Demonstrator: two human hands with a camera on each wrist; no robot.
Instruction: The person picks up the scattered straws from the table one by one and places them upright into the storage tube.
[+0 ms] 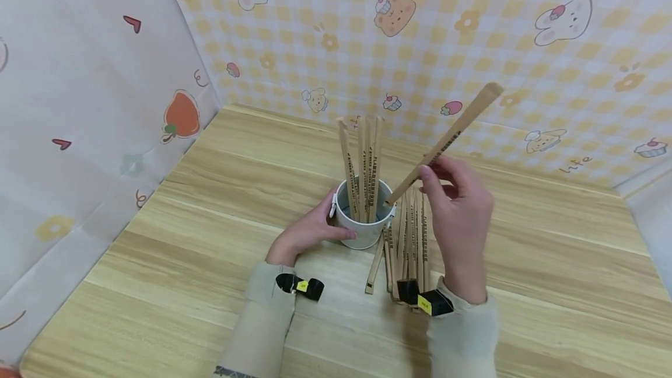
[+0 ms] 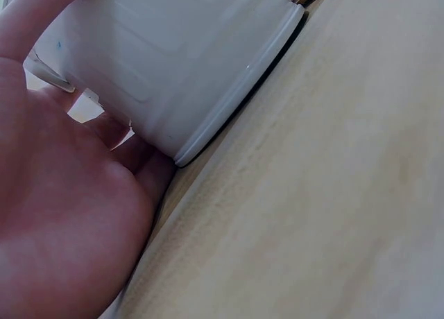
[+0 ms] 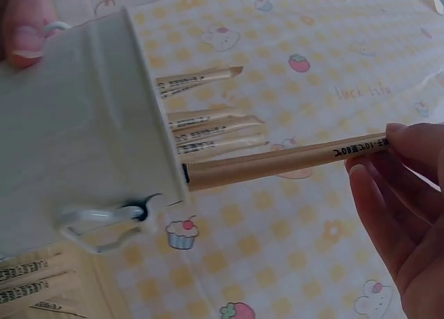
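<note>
A small white metal bucket [image 1: 359, 234] stands on the table, holding several paper-wrapped straws [image 1: 362, 174] upright. My left hand [image 1: 310, 229] grips the bucket from its left side, thumb across the front; in the left wrist view its palm [image 2: 62, 215] is close to the tabletop. My right hand [image 1: 459, 200] pinches another brown paper-wrapped straw [image 1: 454, 131] between thumb and fingers. That straw slants up to the right, its lower end at the bucket's right rim. In the right wrist view, the straw [image 3: 277, 163] meets the rim beside the standing ones.
More wrapped straws [image 1: 412, 244] lie in a loose pile on the wooden table [image 1: 173, 249], right of the bucket and partly under my right hand. Wire handle loops [image 3: 104, 225] stick out from the bucket's sides. A checked, cartoon-printed cloth [image 1: 336, 16] hangs behind the table.
</note>
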